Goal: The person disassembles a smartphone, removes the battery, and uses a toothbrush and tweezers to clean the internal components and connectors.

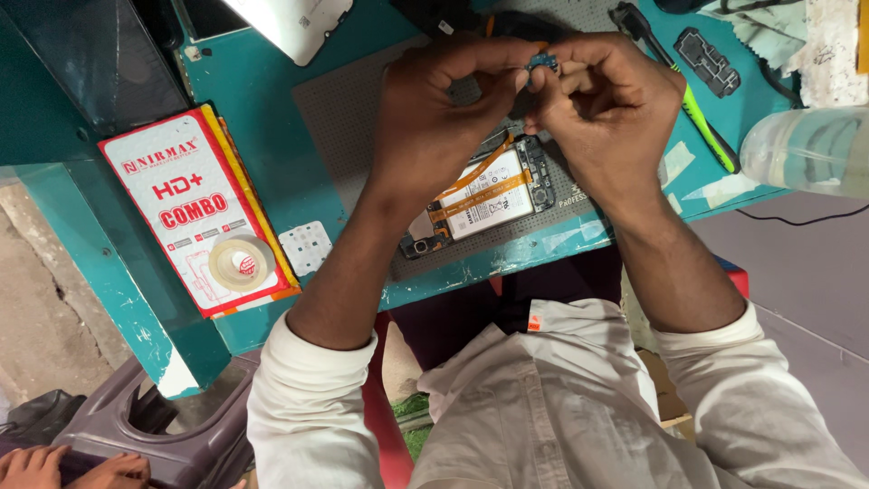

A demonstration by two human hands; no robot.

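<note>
In the upper middle of the frame, above a grey perforated work mat [362,118] lying on a teal-painted table [262,172], both hands meet around a tiny blue electronic part [543,61]. The left hand [434,118] has its fingers curled inward, thumb and forefinger closed on the left side of the small part, while the right hand [606,113] is likewise bunched, its fingertips pinched against the part from the right; the two hands touch each other at the fingertips. Just below the hands, on the mat, lies an opened phone with its back removed [484,195], a white battery and orange flex ribbons showing, partly hidden by the left wrist. At left of the frame a flat red-and-white printed box [181,199] rests on the table, with a roll of clear tape [240,263] standing on its lower end and a small white square stencil plate [305,246] just beside it. At upper right a tool with a green-and-black handle [692,113] lies slanted on the table, near a dark plastic phone frame piece [706,62], and a clear plastic bottle [806,149] shows on its side at the right edge. A white phone panel [290,23] sits at the top.
</note>
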